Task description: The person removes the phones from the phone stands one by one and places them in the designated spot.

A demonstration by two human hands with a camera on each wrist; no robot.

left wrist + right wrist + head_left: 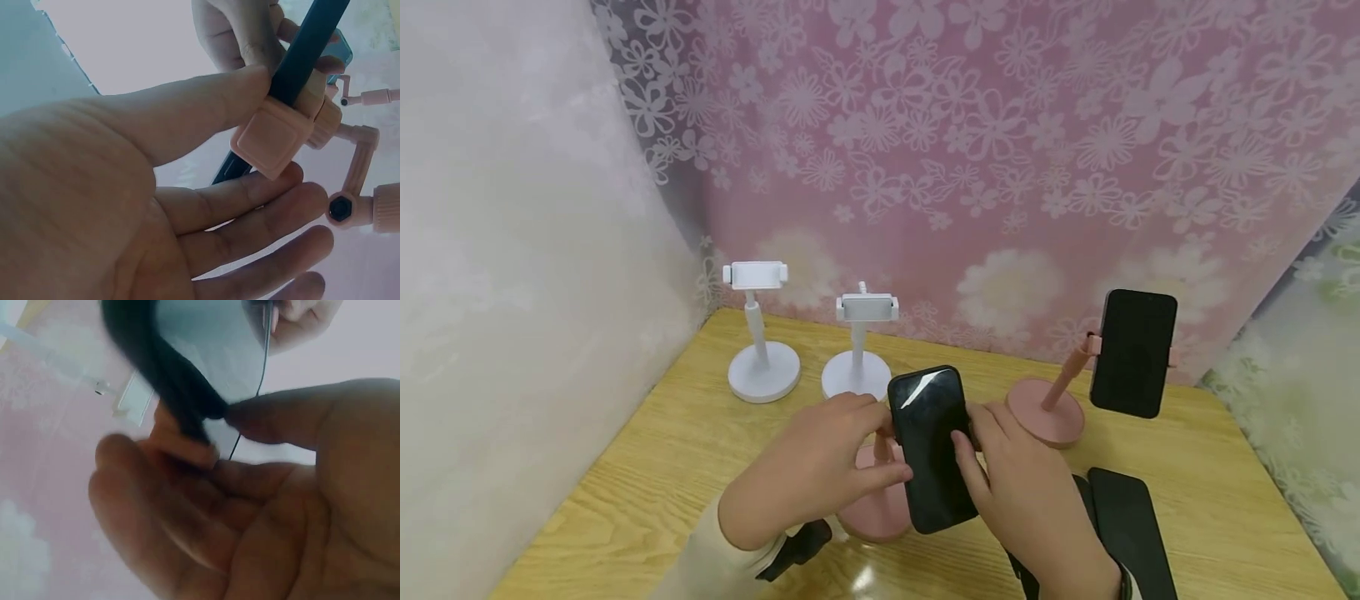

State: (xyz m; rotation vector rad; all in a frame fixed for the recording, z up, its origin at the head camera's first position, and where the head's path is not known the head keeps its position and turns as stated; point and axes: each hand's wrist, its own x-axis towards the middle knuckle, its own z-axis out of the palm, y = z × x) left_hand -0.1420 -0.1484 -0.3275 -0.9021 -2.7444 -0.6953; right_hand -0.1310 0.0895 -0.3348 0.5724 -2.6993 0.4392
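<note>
A black smartphone [934, 450] sits tilted in the clamp [272, 137] of a pink phone stand, whose round base [876, 508] rests on the table. On the phone's left side, my left hand [827, 458] pinches the clamp end, thumb at the phone's edge and index finger below; its other fingers are spread. My right hand [1022, 483] grips the phone's right side, its thumb over the screen edge and its fingers behind. In the right wrist view, the pink clamp end [181, 447] shows between that thumb and those fingers, blurred. Much of the stand's neck is hidden behind the phone.
Two white phone stands, one at the left [763, 371] and one nearer the middle [857, 375], stand at the back. At the right, another pink stand [1052, 412] holds a phone [1133, 354] upright. Black phones [1127, 525] lie beside my right forearm. A flowered curtain [925, 167] hangs behind.
</note>
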